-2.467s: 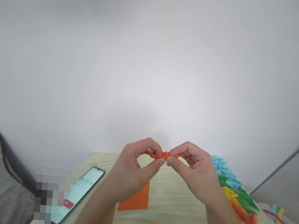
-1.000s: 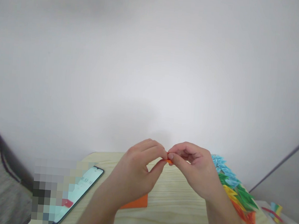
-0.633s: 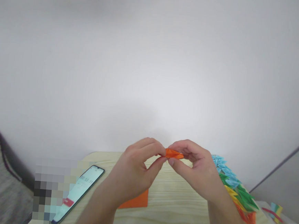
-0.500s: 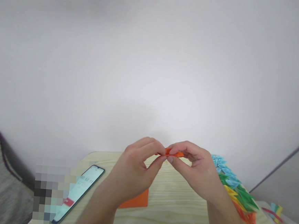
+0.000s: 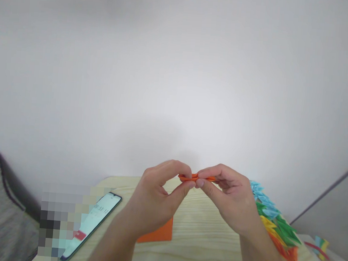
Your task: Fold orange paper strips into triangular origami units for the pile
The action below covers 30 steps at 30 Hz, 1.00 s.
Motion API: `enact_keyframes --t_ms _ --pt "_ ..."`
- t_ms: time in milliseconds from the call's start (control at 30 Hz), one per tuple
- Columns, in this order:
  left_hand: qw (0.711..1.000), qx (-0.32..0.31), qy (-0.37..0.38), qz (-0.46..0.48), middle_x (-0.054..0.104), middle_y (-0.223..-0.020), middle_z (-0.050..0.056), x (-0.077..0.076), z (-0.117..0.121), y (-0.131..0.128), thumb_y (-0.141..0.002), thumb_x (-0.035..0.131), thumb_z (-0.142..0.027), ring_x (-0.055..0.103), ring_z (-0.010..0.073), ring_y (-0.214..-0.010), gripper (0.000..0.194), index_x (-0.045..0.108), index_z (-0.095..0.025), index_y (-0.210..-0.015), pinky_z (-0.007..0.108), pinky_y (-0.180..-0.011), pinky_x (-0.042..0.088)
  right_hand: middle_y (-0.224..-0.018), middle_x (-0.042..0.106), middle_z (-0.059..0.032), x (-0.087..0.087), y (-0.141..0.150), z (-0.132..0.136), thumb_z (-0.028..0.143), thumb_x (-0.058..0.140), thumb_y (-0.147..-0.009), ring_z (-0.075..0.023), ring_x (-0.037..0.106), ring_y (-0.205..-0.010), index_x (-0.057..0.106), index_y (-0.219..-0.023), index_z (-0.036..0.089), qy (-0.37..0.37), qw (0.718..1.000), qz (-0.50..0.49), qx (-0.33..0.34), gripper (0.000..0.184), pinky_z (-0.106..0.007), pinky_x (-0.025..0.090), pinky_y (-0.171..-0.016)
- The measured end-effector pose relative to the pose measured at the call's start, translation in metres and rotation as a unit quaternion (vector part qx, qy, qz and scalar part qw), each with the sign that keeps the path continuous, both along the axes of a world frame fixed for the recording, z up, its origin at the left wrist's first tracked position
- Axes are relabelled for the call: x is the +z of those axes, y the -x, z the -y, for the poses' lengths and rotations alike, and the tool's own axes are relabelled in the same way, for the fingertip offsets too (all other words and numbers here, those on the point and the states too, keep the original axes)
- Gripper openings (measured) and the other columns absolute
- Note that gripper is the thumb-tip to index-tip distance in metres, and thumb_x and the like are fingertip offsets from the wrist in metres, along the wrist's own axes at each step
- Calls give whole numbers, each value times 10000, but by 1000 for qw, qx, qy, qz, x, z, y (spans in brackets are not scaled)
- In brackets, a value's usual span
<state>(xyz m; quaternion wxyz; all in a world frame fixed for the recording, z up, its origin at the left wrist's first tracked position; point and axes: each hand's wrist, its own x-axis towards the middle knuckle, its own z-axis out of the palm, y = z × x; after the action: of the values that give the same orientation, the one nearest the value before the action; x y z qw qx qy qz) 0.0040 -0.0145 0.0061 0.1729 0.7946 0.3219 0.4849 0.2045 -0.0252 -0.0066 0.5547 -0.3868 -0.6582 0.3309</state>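
Note:
A small piece of folded orange paper (image 5: 194, 178) is held up between both hands, above the table and in front of the wall. My left hand (image 5: 159, 195) pinches its left part between thumb and index finger. On the right part, my right hand (image 5: 229, 195) has thumb and fingertips closed. The two thumbs nearly meet under the middle of the fold, and the fingertips cover some of it. Below my left hand lies a flat orange sheet of paper (image 5: 161, 233), partly hidden by that hand and wrist.
Folded paper pieces in light blue (image 5: 264, 202), green (image 5: 286, 232), yellow (image 5: 270, 226) and orange (image 5: 292, 258) line the table's right edge. A phone showing a timer (image 5: 94, 222) lies at the left of the wooden table (image 5: 201, 245). Grey fabric (image 5: 1, 213) is further left.
My left fingers have shifted slightly on the folded orange paper, so more of its left end shows. My right hand has moved a little to the right.

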Motion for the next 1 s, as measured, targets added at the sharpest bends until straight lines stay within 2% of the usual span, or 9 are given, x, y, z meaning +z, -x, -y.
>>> enact_keyframes --t_ms 167,567,667,767,867,1000 --pt "1000 3 -3 10 684 -875 -36 -1 -1 0 -942 690 -151 631 113 -815 102 653 -243 -965 248 -750 491 -855 788 -35 1 1 2 291 760 -927 -205 730 -826 775 -930 228 4 1000 -1 -3 65 -340 575 -770" --pt "999 -6 16 47 668 -824 -18 -4 -2 0 -938 699 -139 616 128 -779 99 654 -223 -909 278 -726 492 -801 785 -31 1 1 3 314 784 -918 -183 728 -758 747 -879 218 13 1000 -25 13 110 -307 558 -708" --pt "997 -18 26 72 663 -841 -11 -6 -2 0 -941 698 -141 621 140 -801 106 638 -228 -927 297 -752 501 -811 790 -20 1 2 0 306 811 -896 -175 734 -754 729 -962 227 22 997 -66 32 132 -293 567 -705" --pt "994 -17 25 108 664 -863 2 -8 -2 0 -939 708 -156 634 157 -834 105 632 -229 -937 320 -787 513 -908 813 -41 1 1 -2 332 843 -863 -190 748 -804 743 -1064 229 51 995 -70 38 247 -303 579 -732" --pt "992 -11 28 123 671 -872 11 -9 -2 0 -935 718 -166 645 169 -850 99 642 -229 -945 335 -800 523 -888 810 -49 1 -4 -3 376 821 -879 -197 736 -803 785 -965 213 65 997 -26 43 187 -308 565 -724" --pt "991 -24 45 127 695 -917 1 -9 -4 1 -923 737 -169 662 165 -896 136 663 -251 -1003 332 -846 534 -805 785 -19 4 -7 0 372 776 -921 -178 703 -769 792 -858 222 42 999 8 34 163 -292 530 -701"
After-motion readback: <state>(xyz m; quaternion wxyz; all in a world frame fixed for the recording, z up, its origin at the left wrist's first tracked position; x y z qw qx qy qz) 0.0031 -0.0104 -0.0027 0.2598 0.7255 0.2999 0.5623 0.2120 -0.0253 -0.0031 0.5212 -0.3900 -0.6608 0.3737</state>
